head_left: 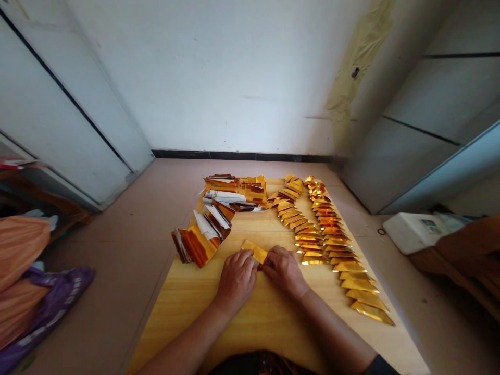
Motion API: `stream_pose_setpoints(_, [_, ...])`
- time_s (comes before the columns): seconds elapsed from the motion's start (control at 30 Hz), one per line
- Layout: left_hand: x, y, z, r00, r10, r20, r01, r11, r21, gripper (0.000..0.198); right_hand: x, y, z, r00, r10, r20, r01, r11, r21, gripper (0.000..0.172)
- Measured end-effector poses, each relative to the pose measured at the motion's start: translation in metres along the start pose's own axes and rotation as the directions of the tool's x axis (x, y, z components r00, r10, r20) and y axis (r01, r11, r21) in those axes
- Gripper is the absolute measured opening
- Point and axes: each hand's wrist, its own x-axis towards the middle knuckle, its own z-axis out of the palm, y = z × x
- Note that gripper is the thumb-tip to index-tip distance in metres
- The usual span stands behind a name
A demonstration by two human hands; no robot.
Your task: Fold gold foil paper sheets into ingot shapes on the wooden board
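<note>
Both of my hands rest on a small gold foil paper lying on a low wooden table. My left hand presses the paper's near left edge with curled fingers. My right hand pinches its right end. To the right, two long rows of folded gold paper pieces run from the far edge toward me. On the far left of the table lie piles of unfolded gold sheets and more gold sheets.
Orange and purple plastic bags lie on the floor at the left. A white box sits on the floor at the right, beside a brown object. White walls and panels enclose the space behind the table.
</note>
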Motion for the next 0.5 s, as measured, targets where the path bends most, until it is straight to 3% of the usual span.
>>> stream_pose_setpoints(0.5, [-0.002, 0.001, 0.000, 1.000, 0.022, 0.008, -0.022, 1.000, -0.007, 0.014, 0.006, -0.018, -0.005, 0.992, 0.084, 0.095, -0.060, 0.970, -0.237, 0.017])
